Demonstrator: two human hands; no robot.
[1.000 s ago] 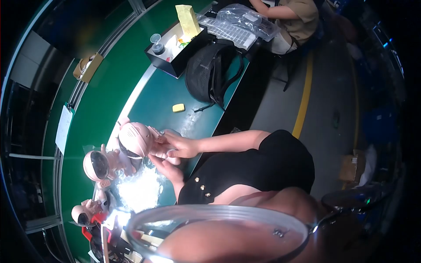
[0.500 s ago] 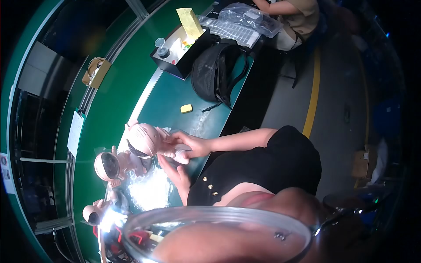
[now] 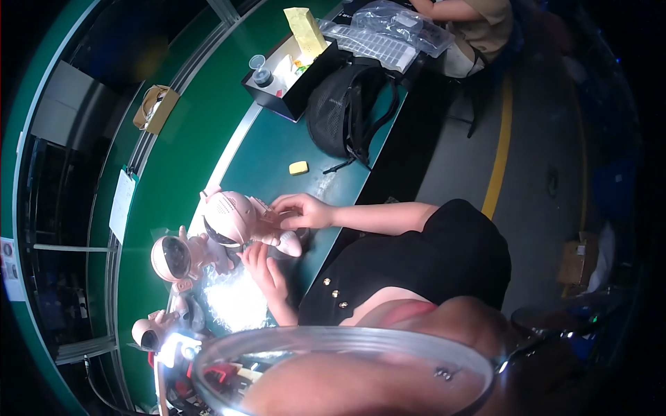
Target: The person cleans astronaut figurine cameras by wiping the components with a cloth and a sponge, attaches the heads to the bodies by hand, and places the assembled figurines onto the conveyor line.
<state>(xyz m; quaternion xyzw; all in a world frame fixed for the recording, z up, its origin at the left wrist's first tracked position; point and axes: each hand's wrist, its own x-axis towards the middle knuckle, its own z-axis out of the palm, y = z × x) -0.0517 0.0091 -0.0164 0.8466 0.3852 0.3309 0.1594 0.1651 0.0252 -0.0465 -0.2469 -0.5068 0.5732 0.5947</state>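
A pale pink astronaut figurine (image 3: 229, 217) with a dark visor leans over the workbench. My right hand (image 3: 309, 211) has its fingers curled at the figurine's backpack side, by the body. My left hand (image 3: 262, 272) is just below, with thumb and fingers apart and fingertips close to the figurine's underside; whether they touch it I cannot tell. Beside it stands a second pink astronaut figurine (image 3: 172, 259), its round visor facing outward. A third astronaut figurine (image 3: 147, 334) is lower left. Crinkled clear plastic (image 3: 236, 298) glares brightly near my left hand.
A black open box (image 3: 285, 104) holds small items and a yellow packet. Next to it is a black backpack (image 3: 340, 111); a yellow block (image 3: 298, 168) lies nearer. A clipboard (image 3: 123, 204) and small cardboard box (image 3: 155, 109) are along the far side. A co-worker (image 3: 479, 35) sits farther along.
My right hand has shifted up from the figurine's leg to its backpack side, baring the foot. My left hand has drawn its fingers in and turned slightly. The view has shifted a little.
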